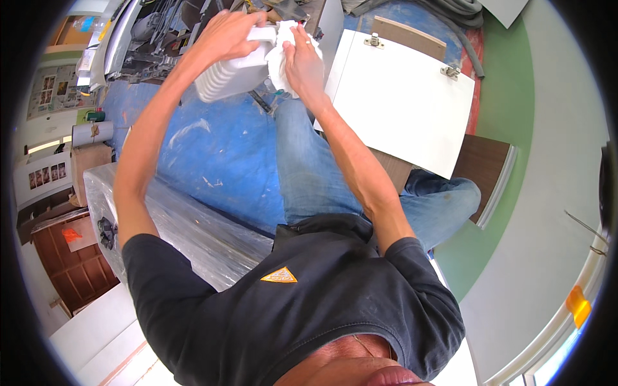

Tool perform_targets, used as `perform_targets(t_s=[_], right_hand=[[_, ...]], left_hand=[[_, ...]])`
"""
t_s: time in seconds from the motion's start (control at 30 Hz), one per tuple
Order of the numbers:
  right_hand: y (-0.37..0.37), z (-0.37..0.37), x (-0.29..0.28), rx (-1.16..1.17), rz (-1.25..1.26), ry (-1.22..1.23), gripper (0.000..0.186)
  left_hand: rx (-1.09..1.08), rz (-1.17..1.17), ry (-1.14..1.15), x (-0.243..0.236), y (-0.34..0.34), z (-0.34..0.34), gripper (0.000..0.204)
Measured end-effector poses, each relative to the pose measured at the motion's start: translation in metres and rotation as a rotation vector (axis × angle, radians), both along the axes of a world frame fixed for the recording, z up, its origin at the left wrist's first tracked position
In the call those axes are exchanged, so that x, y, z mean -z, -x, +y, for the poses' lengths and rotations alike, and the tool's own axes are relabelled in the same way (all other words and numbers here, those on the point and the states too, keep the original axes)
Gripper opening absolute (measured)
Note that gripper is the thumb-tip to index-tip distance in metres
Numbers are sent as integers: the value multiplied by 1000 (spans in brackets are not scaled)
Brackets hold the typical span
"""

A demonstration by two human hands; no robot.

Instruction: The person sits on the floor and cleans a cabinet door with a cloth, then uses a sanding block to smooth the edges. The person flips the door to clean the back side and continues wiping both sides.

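My left hand point(228, 35) grips a white plastic jug point(228, 80) with ribbed sides by its handle. The jug is tilted, its top toward my right hand. A crumpled white cloth point(278, 64) is in my right hand point(305, 67), pressed against the jug's top end. The jug's mouth is hidden by the cloth. Both hands are raised above the floor, beyond my bent knee. To the right of my right hand lies a white panel point(399, 96) with a metal hinge point(373, 42) and a second hinge point(450, 73) along its far edge.
Blue sheeting point(215, 154) with white smears covers the floor. Metal parts and tools point(158, 35) are heaped at the far left. A long plastic-wrapped item point(187, 219) lies to my left. Grey hose point(460, 22) curls at the far right, near a green-and-white wall point(502, 148).
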State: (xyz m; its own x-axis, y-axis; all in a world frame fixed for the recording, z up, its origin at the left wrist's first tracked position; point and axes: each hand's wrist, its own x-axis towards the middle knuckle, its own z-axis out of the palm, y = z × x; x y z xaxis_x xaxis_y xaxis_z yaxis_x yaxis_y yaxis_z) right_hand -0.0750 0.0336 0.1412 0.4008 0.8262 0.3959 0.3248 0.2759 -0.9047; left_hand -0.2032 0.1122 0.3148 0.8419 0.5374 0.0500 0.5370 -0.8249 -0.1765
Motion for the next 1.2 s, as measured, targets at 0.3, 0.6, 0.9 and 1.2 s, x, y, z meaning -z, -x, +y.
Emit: perform_targets(t_s=[0.3,0.6,0.9,1.2], right_hand=[[-2,35,3,-338,-136,148,42],[-67,17,87,-362,1449,465,46],[-190,-159,101,20,1227,525,52],[-249,-293,29,456,838,376,46]], left_hand=[[-513,-542,299,100,82,-26,40],[-741,-673,590,231,135,-30,46],[-960,-580,682,416,122,-26,55],[-1129,-807,740,532,95,10,61]])
